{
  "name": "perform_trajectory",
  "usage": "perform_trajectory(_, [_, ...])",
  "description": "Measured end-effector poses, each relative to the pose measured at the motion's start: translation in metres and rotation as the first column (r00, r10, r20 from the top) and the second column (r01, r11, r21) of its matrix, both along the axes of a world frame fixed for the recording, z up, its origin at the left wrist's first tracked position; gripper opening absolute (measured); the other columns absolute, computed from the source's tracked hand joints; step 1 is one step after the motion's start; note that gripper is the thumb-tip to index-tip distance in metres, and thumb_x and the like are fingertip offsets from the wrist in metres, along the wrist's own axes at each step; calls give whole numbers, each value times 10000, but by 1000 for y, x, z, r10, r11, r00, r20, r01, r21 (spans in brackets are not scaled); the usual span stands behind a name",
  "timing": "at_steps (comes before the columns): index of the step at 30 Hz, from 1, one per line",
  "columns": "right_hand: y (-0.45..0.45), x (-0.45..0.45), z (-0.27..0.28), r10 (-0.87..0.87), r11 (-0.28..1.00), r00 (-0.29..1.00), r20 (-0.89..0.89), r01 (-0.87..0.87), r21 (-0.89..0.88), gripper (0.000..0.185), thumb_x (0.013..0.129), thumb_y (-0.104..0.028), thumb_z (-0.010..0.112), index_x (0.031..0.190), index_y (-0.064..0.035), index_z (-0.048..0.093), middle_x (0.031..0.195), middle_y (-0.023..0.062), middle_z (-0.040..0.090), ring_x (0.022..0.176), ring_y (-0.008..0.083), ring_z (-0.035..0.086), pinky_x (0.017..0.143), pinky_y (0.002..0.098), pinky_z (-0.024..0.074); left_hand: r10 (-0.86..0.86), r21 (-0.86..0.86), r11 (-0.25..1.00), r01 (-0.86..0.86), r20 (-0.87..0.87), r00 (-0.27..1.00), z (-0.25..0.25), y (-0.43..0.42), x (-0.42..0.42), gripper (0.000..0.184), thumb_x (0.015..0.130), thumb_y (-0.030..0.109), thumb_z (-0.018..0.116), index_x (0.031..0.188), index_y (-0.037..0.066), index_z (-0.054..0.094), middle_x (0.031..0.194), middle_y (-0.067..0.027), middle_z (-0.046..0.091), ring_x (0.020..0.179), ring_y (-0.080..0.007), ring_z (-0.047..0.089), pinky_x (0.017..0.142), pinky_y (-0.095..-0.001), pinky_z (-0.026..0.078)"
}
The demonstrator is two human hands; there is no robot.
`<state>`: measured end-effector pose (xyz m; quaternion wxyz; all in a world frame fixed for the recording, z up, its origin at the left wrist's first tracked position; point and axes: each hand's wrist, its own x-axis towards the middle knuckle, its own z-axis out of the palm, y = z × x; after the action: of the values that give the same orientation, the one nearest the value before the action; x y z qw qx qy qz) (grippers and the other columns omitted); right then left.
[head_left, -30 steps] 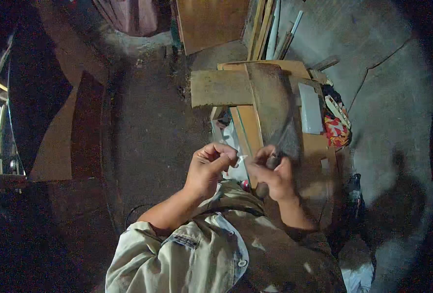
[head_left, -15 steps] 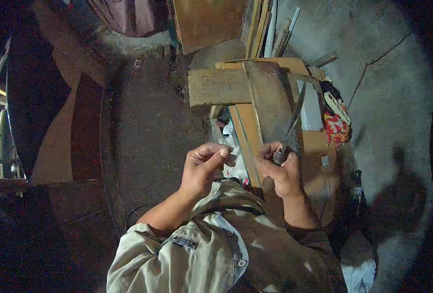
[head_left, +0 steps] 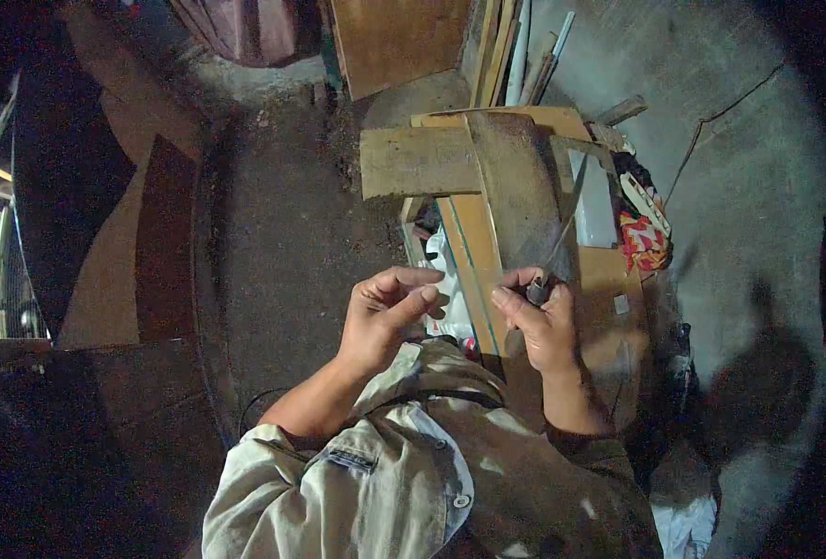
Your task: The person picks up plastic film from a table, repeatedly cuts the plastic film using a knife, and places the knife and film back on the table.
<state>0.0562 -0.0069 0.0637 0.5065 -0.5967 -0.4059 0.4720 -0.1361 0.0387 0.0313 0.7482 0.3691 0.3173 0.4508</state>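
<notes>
Dark floor (head_left: 282, 224) at left and centre; grey surface (head_left: 748, 196) with a dark crack line at right. Far centre, a brown panel (head_left: 399, 42) stands; to its right, narrow wood strips (head_left: 493, 56) lean together. Nearer, a weathered board (head_left: 515, 177) runs near to far, another short board (head_left: 417, 162) reaching left from it. White rectangular piece (head_left: 595, 210) on the right side of the pile; red-patterned cloth (head_left: 644, 244) beyond its right edge. White plastic (head_left: 443, 279) lies between the hands, lower down.

Right hand (head_left: 538, 312): fingers closed round the dark handle of a bladed tool (head_left: 566, 224); thin blade slants far and slightly right, seen over the board and the white piece. Left hand (head_left: 396, 303): apart from the right, fingers curled, thumb near the fingers; cannot tell whether it pinches anything. Smallest noted: pale square patch (head_left: 621, 305), right of the right hand.
</notes>
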Motion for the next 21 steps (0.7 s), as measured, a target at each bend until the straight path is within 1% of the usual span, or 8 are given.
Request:
perform_trajectory(3, [0, 0, 0, 11, 1000, 1000, -25, -11, 19, 136, 772, -106, 668, 824, -20, 577, 670, -16, 549, 568, 46, 478, 510, 202, 375, 1, -45, 999, 1, 24, 1000, 0, 0, -1, 176, 841, 98, 622, 971, -21, 631, 823, -76, 653, 714, -121, 603, 666, -264, 493])
perform_trajectory(5, [-1, 1, 0, 16, 1000, 998, -53, -15, 20, 140, 770, -108, 669, 828, -18, 579, 671, -16, 552, 572, 44, 483, 511, 201, 378, 2, 3, 1000, -2, -17, 1000, -1, 1, -2, 179, 845, 108, 619, 968, -21, 632, 824, -81, 653, 725, -130, 610, 666, -270, 495])
perform_trajectory(9, [-1, 1, 1, 9, 1000, 999, 36, -9, -5, 144, 770, -127, 667, 835, -27, 587, 688, -11, 573, 578, 48, 499, 513, 202, 386, -18, -24, 1000, 17, -27, 999, 3, 2, -2, 178, 853, 120, 611, 958, -21, 636, 820, -81, 654, 719, -140, 614, 662, -276, 497])
perform_trajectory(11, [0, 1, 2, 7, 1000, 999, 52, -7, -3, 141, 771, -137, 666, 831, -34, 591, 693, -11, 578, 580, 48, 501, 516, 203, 387, -113, -106, 988, 112, -1, 994, 0, 2, -3, 176, 861, 124, 600, 949, -24, 638, 817, -82, 654, 718, -152, 620, 663, -287, 503])
perform_trajectory(17, [-1, 0, 2, 27, 999, 998, 59, -25, -37, 136, 774, -154, 662, 816, -40, 602, 704, -16, 584, 612, 53, 512, 541, 214, 396, -95, -164, 981, 103, 53, 994, 1, 3, -4, 170, 863, 118, 592, 949, -21, 638, 817, -88, 656, 731, -164, 627, 670, -304, 510])
perform_trajectory(18, [-1, -1, 1, 16, 1000, 998, 64, -16, -2, 137, 775, -152, 660, 821, -37, 601, 707, -17, 583, 617, 56, 513, 543, 215, 397, -95, -165, 981, 103, 53, 994, 1, 2, -2, 170, 863, 118, 592, 949, -21, 638, 817, -88, 656, 731, -164, 627, 670, -304, 510])
perform_trajectory(20, [0, -1, -2, 5, 999, 998, 68, -8, 34, 139, 775, -149, 659, 825, -33, 601, 710, -17, 582, 622, 59, 515, 544, 216, 398, -92, -118, 989, 92, 1, 996, 4, 1, 1, 165, 858, 116, 598, 938, -22, 641, 814, -98, 656, 725, -166, 627, 665, -304, 509])
perform_trajectory(21, [1, 0, -4, 8, 1000, 998, 59, -10, 30, 137, 775, -146, 659, 826, -33, 600, 709, -18, 579, 623, 57, 511, 544, 218, 397, -151, -140, 979, 147, -20, 988, 6, 1, 0, 166, 846, 112, 615, 936, -26, 638, 805, -106, 656, 730, -168, 627, 665, -297, 507])
